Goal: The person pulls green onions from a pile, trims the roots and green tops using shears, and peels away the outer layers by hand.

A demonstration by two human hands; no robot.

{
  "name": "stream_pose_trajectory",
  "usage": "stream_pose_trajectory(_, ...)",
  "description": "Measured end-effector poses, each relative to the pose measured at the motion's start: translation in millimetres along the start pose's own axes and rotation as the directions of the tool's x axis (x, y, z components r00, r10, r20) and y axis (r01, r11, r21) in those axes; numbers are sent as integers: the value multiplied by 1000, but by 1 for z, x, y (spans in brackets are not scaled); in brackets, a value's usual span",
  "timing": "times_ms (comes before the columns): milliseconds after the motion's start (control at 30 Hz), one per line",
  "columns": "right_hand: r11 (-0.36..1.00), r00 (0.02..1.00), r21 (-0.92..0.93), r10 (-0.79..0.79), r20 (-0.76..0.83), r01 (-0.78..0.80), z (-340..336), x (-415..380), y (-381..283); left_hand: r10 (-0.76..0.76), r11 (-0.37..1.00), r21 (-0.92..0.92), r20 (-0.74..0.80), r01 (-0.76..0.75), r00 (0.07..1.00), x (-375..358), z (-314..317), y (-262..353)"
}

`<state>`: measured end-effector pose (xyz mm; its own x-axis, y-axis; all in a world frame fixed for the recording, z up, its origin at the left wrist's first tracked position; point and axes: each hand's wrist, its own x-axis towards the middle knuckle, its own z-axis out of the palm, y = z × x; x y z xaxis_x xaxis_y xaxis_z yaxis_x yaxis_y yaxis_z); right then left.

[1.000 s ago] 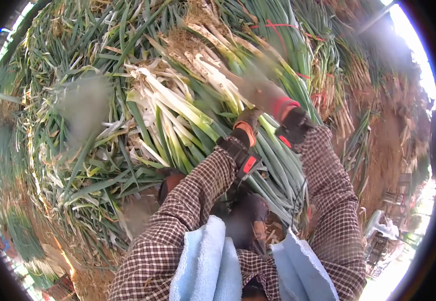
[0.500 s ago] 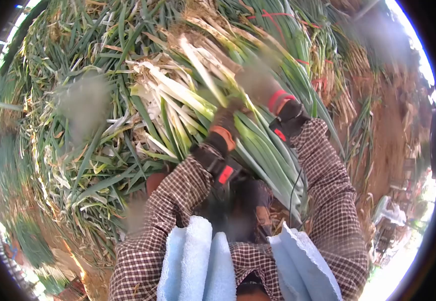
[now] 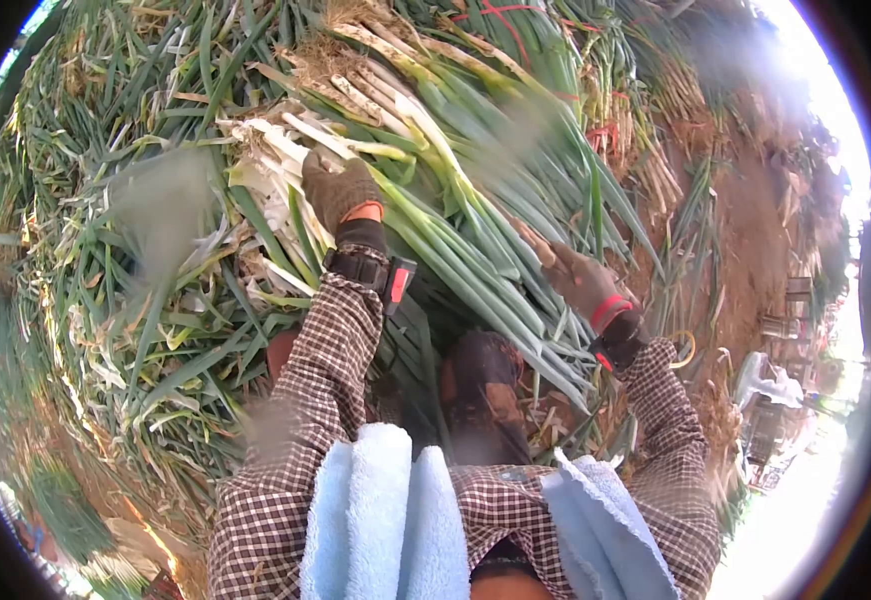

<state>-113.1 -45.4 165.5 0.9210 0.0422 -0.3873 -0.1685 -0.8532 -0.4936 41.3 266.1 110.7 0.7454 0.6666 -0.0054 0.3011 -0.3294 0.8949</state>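
Note:
My left hand [image 3: 343,192], in a dark glove, is closed around the pale lower stalks of a bunch of green onions [image 3: 455,240]. White stalk ends stick out past its fingers, and the long green leaves slant down to the right. Beside the leaves is my right hand [image 3: 583,282], also gloved, its fingers stretched out along their right edge. It grips nothing that I can see. More green onions with roots [image 3: 355,85] lie just beyond the bunch. Peeled, whitish outer leaves [image 3: 265,170] lie to the left of my left hand.
Loose green leaves [image 3: 105,280] are heaped across the left side. Bundles tied with red string [image 3: 605,130] lie at the back right, on brown soil [image 3: 730,225]. A light blue towel [image 3: 380,520] hangs over my shoulders. Blurry spots cover parts of the view.
My left hand has moved up and left, near the white stalk ends. My right hand has come down and right, away from the upper stalks to the leaves. The bunch lies more spread out.

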Motion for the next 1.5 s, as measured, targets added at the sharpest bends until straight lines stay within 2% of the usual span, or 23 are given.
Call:
stream_pose_trajectory(33,1000,1000,8,-24,-20,24,3,8,2,-20,993,120,133,4,991,6,-4,13)
stream_pose_trajectory(67,999,998,17,-49,-39,49,6,18,3,120,993,-32,169,-116,978,4,10,3)
stream_pose_trajectory(133,995,994,43,-84,-66,87,7,42,-2,127,972,117,479,-206,869,-18,26,14)
stream_pose_trajectory(200,994,993,31,-104,-60,106,3,69,-12,236,936,78,587,-345,775,-35,60,-8)
stream_pose_trajectory(267,991,990,1,-133,-51,133,-2,100,-27,185,934,130,618,-331,764,-53,81,-13)
stream_pose_trajectory(367,989,987,-6,-151,-54,151,-7,144,-46,-223,920,385,658,-67,719,-58,93,2)
stream_pose_trajectory(467,983,982,7,-186,-35,186,-11,185,-65,-240,923,384,596,-10,767,-65,78,32)
stream_pose_trajectory(600,956,953,-58,-293,-81,289,-6,240,-88,-263,891,455,518,-2,814,-62,98,18)
stream_pose_trajectory(667,898,886,-50,-440,-148,438,18,294,-77,-294,906,419,533,54,794,-56,108,8)
stream_pose_trajectory(767,830,814,-57,-556,-166,555,23,302,-75,-385,885,441,515,148,766,-52,96,23)
stream_pose_trajectory(833,829,837,147,-507,-206,539,0,257,-82,-326,910,405,568,88,756,-41,99,2)
stream_pose_trajectory(867,890,900,144,-415,-131,432,-19,222,-90,-298,921,384,596,60,745,-38,102,-14)
stream_pose_trajectory(900,940,949,131,-311,-52,315,-28,195,-91,-174,969,245,541,44,823,-40,107,-33)
stream_pose_trajectory(1000,947,968,202,-252,-18,250,-19,139,-53,-174,936,-85,733,343,657,-32,114,-64)
stream_pose_trajectory(1033,934,968,257,-251,-26,250,-13,117,-44,-203,819,-240,730,522,653,-41,105,-58)
stream_pose_trajectory(1133,875,965,416,-262,-26,249,11,92,-19,-224,820,-274,654,502,723,-61,85,-51)
stream_pose_trajectory(1167,850,964,466,-266,-25,246,18,87,-13,-335,685,-316,664,656,669,-76,59,-19)
stream_pose_trajectory(1267,942,977,267,-212,9,202,10,87,-50,-302,568,-327,771,756,560,-105,44,-41)
stream_pose_trajectory(1300,947,975,241,-220,7,212,14,98,-55,-305,628,-316,741,711,598,-110,34,-36)
stream_pose_trajectory(1367,876,931,319,-320,-177,362,36,131,-58,-343,567,-390,689,725,639,-115,28,-42)
stream_pose_trajectory(1400,826,964,498,-246,-103,263,32,136,-70,-363,536,-426,663,729,655,-117,25,-44)
stream_pose_trajectory(1433,742,983,653,-185,-17,151,22,138,-87,-388,567,-404,637,718,666,-116,18,-36)
stream_pose_trajectory(1500,667,988,742,-152,42,71,7,134,-100,-307,607,-498,573,620,760,-118,1,-24)
